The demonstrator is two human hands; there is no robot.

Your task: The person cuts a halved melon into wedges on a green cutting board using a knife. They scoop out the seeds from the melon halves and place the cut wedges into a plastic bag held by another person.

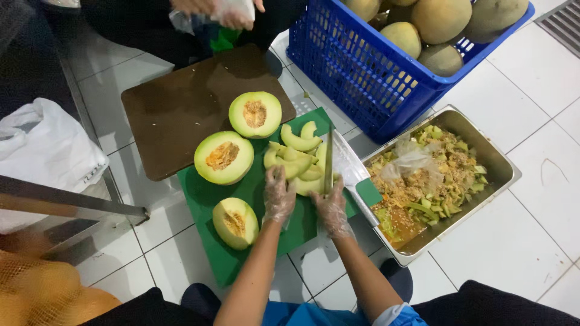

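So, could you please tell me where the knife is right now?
In the head view the knife is in the right hand, blade down on the melon slices on the green board, left of the steel tray.

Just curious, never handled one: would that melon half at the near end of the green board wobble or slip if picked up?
The melon half probably rocks, since it rests tilted on its rounded rind. Its wet seed hollow likely makes it slippery, especially for the gloved left hand beside it.
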